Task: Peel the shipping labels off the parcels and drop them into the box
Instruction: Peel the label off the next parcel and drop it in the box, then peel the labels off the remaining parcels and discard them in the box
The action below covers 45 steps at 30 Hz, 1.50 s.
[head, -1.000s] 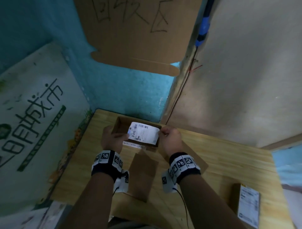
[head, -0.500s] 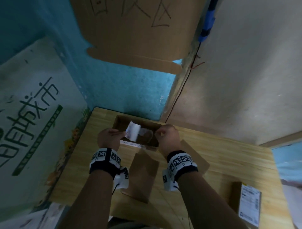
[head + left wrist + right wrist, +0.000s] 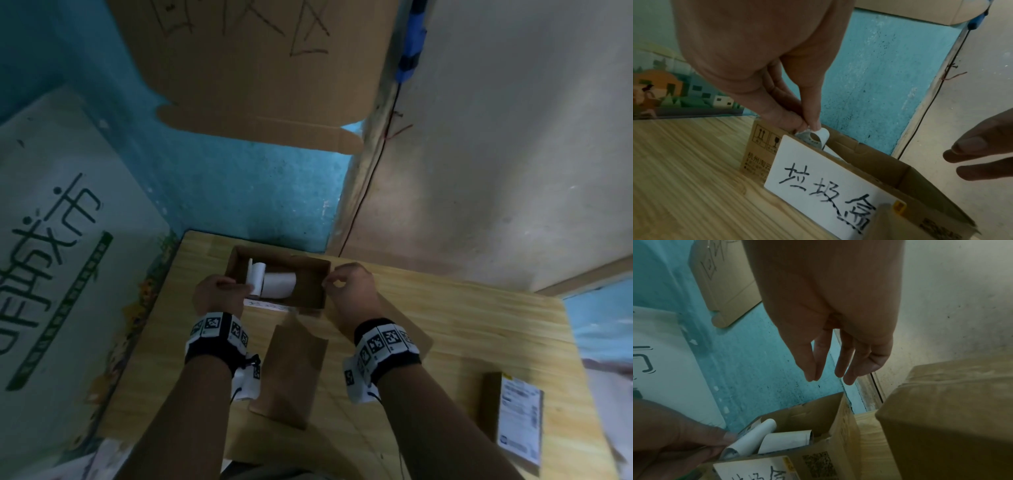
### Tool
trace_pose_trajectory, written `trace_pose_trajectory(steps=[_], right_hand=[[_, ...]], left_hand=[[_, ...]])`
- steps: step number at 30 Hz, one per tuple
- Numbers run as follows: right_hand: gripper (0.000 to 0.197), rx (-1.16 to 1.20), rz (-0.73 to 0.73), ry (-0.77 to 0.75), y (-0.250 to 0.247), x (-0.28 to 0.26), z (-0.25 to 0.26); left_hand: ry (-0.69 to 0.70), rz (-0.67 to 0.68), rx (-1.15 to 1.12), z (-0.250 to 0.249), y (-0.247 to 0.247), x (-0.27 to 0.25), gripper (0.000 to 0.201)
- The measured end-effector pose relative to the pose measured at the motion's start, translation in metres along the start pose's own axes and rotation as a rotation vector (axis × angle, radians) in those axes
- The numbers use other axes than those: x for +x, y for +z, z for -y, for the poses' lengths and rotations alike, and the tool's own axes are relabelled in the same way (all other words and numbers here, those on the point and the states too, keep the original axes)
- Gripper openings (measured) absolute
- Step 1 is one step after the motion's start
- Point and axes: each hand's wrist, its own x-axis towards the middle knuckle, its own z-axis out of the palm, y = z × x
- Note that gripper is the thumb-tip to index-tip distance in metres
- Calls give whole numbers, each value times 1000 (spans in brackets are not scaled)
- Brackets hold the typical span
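A small open cardboard box [image 3: 324,274] stands at the back of the wooden table, with a white handwritten sign [image 3: 818,178] on its near wall. My left hand [image 3: 244,286] pinches a curled white shipping label [image 3: 255,278] between thumb and fingertips [image 3: 813,125] just inside the box's left rim. A second rolled label [image 3: 279,285] lies in the box beside it [image 3: 785,441]. My right hand [image 3: 331,281] hovers over the box's right rim, its fingers [image 3: 838,363] hanging down and holding nothing.
A bare brown parcel [image 3: 294,370] lies between my forearms and another sits under my right wrist [image 3: 941,418]. A parcel with a label on top [image 3: 519,421] rests at the table's right front. Walls close in behind and to the left.
The label was stretched flat between both hands above the box. My right hand let go and drew right; the label curled up and hangs from my left hand, lower in the box.
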Motion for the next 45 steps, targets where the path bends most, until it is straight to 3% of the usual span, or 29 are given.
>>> trace_pose_trajectory(steps=[8,13,21,31,42,45], right_hand=[[12,36,-48,71,-15,-2,-26],[13,75,-59,118,-33,-8,-40],[41,161,-157,210,-79,-39,-80],[47,133,-182,332,-122,-92,-155],[62,-73,-129,659,-140,-136,-226],[56,-84,-139,731,-143,-141,-241]], left_hand=[[113,-33,-70,-6,9,-6,21],[209,67,-110,-41,35,-27,21],[313,209,-48,-53,91,-75,19],[431,252,59,-54,148,-160,17],[542,369,-99,-58,177,-214,21],[549,382,-129,-54,177,-220,24]])
